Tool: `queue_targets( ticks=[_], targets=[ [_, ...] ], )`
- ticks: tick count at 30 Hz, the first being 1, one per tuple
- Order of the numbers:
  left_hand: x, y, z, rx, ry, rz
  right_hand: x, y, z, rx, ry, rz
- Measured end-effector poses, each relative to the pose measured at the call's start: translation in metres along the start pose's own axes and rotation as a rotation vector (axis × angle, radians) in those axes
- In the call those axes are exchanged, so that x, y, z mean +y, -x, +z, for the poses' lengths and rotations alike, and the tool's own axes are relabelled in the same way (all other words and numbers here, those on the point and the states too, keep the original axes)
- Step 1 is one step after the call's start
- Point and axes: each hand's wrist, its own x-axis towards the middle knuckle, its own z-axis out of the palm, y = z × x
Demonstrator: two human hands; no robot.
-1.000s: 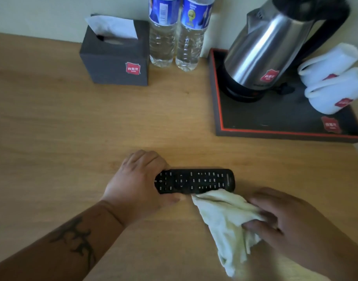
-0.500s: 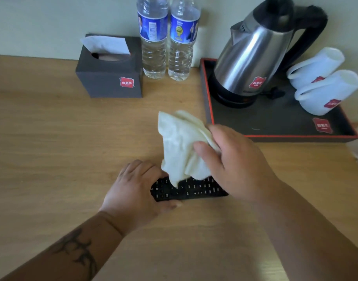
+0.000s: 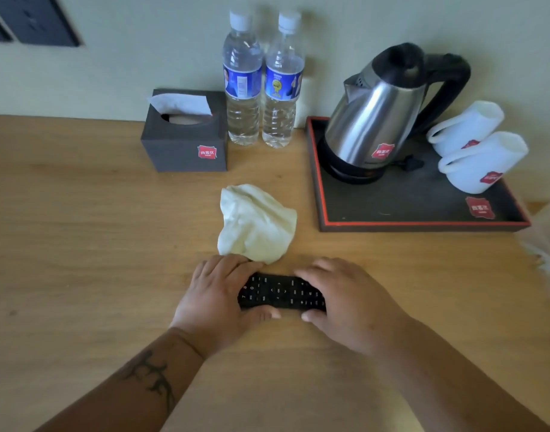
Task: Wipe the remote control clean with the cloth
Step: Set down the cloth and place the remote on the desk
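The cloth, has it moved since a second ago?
Yes. The cloth left the right hand and now lies beyond the remote, nearer the tissue box.

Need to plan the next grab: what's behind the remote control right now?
Directly behind the remote control lies the crumpled cloth on the table, released. Both hands cover the remote's ends.

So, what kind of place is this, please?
Probably a hotel room: a tray with a kettle and two cups, two water bottles, all bearing matching red logos.
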Motion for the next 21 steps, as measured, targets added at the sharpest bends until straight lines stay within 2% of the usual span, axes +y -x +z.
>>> queue_targets(
  ticks=[3, 8, 11, 14, 21],
  targets=[
    [0.005, 0.006, -0.012, -0.082, -0.057, -0.147, 0.009, 0.010, -0.002, 0.009, -0.035, 0.014],
    [0.021, 0.034, -0.005, -0.114, -0.149, -0.271, 0.042, 0.028, -0.032, 0.105, -0.069, 0.059],
    [0.024, 0.034, 0.001, -0.130, -0.227, -0.418, 0.069, 0.024, -0.061, 0.171, -0.056, 0.091],
    [0.023, 0.030, 0.003, -0.138, -0.279, -0.441, 0.100, 0.008, -0.090, 0.222, -0.047, 0.147],
    [0.026, 0.026, 0.003, -0.165, -0.306, -0.461, 0.164, -0.038, -0.109, 0.052, 0.082, 0.241]
  ],
)
